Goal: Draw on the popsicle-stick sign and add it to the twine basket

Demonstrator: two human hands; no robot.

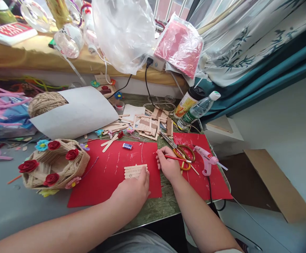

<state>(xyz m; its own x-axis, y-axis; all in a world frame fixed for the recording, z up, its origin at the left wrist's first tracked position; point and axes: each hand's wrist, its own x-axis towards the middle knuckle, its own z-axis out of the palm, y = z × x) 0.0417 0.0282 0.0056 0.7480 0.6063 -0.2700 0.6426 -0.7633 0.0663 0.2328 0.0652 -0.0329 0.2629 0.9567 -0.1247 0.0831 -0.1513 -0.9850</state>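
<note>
My left hand (133,189) grips the right edge of a small panel of craft sticks (131,171) laid side by side, with faint pencil marks on it. The panel is over a red sheet (95,189). In my right hand (168,165) is a red pencil (178,159), its tip pointing left and its back end over the scissors. These scissors (186,153), with brownish-yellow handles, lie just beyond that hand. A blue-and-white eraser (127,146) rests on the sheet above the panel. Loose craft sticks (110,143) lie at the sheet's upper edge.
A pink glue gun (207,160) stands on a second red sheet (220,182) at the right. Behind are piled craft sticks (149,124), a water bottle (197,111) and a dark-lidded cup (188,102). A twine basket with flowers (83,160) sits left, near a twine ball (46,102).
</note>
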